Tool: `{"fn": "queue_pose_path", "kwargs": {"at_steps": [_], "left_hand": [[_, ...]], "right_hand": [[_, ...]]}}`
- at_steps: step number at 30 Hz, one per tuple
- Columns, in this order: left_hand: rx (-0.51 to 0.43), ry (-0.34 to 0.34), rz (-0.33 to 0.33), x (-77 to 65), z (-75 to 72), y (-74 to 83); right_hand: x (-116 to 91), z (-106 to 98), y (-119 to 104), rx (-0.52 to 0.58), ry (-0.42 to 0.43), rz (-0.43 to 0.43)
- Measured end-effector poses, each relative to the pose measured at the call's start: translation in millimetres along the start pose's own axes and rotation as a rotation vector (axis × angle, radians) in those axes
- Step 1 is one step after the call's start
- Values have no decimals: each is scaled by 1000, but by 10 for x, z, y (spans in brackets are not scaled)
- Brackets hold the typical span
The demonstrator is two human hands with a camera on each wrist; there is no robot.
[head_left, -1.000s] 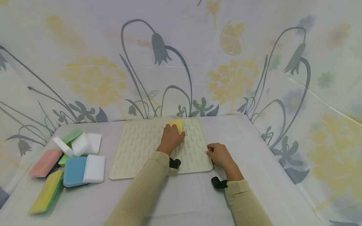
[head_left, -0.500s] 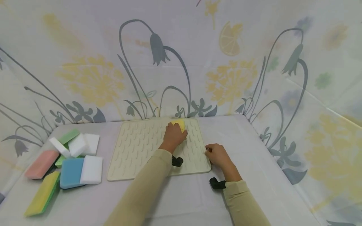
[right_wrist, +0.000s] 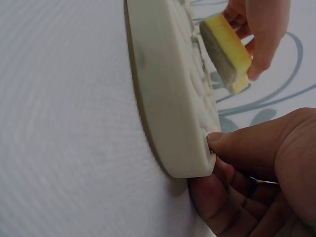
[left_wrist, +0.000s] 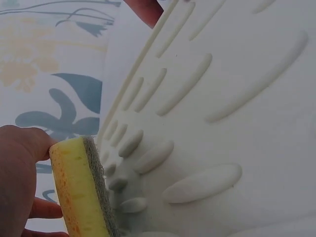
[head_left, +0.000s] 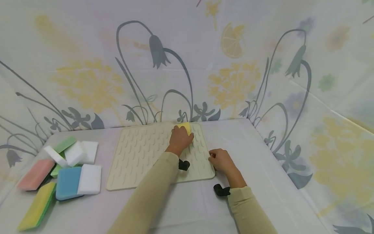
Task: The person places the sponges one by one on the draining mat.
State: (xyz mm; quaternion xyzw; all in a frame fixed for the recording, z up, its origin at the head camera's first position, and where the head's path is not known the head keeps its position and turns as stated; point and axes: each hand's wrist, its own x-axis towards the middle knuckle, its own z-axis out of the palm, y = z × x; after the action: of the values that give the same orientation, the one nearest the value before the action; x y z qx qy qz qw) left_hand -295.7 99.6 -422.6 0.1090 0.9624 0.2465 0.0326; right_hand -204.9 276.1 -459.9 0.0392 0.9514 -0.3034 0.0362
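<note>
My left hand [head_left: 179, 140] grips a yellow sponge [head_left: 187, 127] with a grey scouring side, over the far right part of a cream ridged mat [head_left: 137, 154]. In the left wrist view the sponge [left_wrist: 81, 182] stands tilted, its grey side facing the mat's raised ridges. My right hand [head_left: 224, 161] pinches the mat's right edge. The right wrist view shows the thumb on top of the mat [right_wrist: 165, 98] and a finger beneath its edge; farther off, the left hand [right_wrist: 264, 29] holds the sponge [right_wrist: 227, 52].
Left of the mat lies a group of sponges: a pink one [head_left: 36, 174], a blue one [head_left: 68, 183], a yellow-green one [head_left: 38, 206], a green one [head_left: 65, 144] and several white blocks [head_left: 89, 178]. A flower-printed cloth [head_left: 175, 78] hangs behind the white-covered table [head_left: 193, 208].
The left hand has moved the sponge rightward across the mat's far part. The right hand keeps its pinch on the mat's edge. The head view has shifted slightly, so the scene appears farther left.
</note>
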Motion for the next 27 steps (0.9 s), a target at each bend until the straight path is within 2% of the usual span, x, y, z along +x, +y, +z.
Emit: {"fn": "queue_pose_path", "kwargs": {"at_steps": [8,12,18,27], "left_hand": [[17,23,11,66,36,89],[25,12,5,90,51,137],[82,5,15,124,64,225],[80,20,25,189,81,325]], "right_hand": [[15,-3,21,-11,4,5],[4,-10,17,-3,2,6],[-9,-17,11,3,13,-30],[1,-2,39,-1,42,-63]]}}
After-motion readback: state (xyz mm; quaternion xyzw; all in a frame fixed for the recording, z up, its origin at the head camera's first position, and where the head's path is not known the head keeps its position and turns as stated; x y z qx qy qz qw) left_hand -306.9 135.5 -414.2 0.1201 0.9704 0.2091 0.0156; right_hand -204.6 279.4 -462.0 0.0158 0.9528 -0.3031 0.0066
